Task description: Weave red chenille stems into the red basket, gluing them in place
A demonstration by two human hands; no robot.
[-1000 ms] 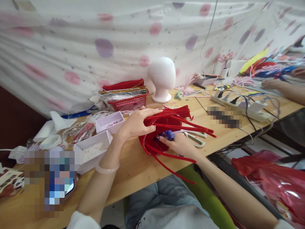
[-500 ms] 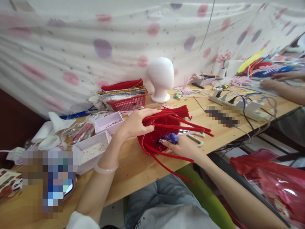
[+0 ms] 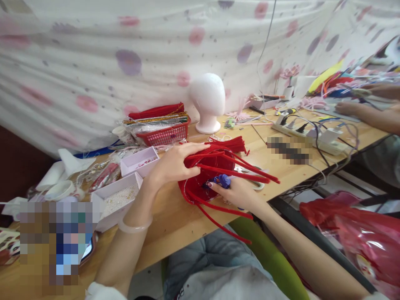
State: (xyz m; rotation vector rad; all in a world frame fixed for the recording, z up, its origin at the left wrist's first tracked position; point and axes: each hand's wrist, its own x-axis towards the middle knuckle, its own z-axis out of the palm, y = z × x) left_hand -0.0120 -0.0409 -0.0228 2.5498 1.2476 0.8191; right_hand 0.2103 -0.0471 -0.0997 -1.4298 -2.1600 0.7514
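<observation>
My left hand is closed on the upper left rim of a bowl-shaped red piece made of fuzzy chenille stems. Several loose stem ends stick out of it to the right. My right hand grips a small blue-purple glue gun, its front reaching inside the red piece, where the nozzle is hard to make out. Just behind my right hand, a pair of scissors lies partly hidden on the table. A bundle of red chenille stems rests beyond the piece.
A white foam head stands behind, beside a red basket of stems. Left are white boxes of pearl beads and red beads, plus a phone. Right are a power strip with cables and another person's hands.
The view has shifted slightly, so the scene sits a little further left. The glue gun has tilted a little, and its pale rear stick no longer shows. Both hands keep their holds.
</observation>
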